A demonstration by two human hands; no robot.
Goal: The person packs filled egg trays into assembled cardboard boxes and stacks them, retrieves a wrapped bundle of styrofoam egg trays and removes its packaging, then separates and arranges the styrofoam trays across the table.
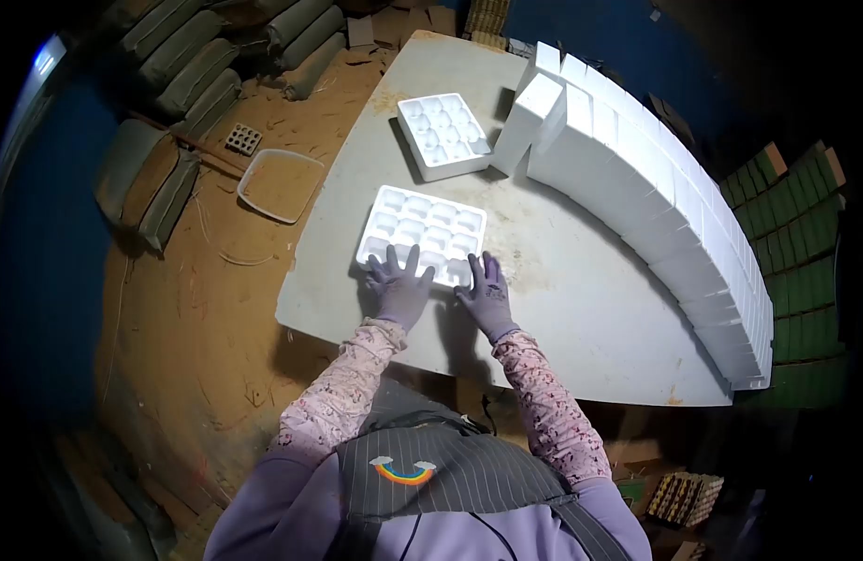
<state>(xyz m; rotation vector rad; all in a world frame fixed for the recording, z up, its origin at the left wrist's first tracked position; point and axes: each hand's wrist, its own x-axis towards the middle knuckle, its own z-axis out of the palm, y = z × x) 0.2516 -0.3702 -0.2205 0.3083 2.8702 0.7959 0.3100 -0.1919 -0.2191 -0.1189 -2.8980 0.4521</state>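
A white foam tray (384, 201) with rows of square hollows lies on the pale table, close in front of me. My left hand (400, 292), in a grey-purple glove, rests on the tray's near edge with its fingers spread over the hollows. At the near right corner, my right hand (488, 297) touches the tray; its gloved fingers are stretched out and apart. Farther back on the table sits a second white foam piece (445, 171) with rounded hollows, and a small greyish patch shows at its right corner.
White foam blocks (628, 168) stand in a long stacked row along the table's (562, 299) right side. Filled sacks (183, 79) are piled at the far left. A shovel-like white scoop (280, 185) lies on the brown floor. Green stacks (796, 243) stand beyond the right edge.
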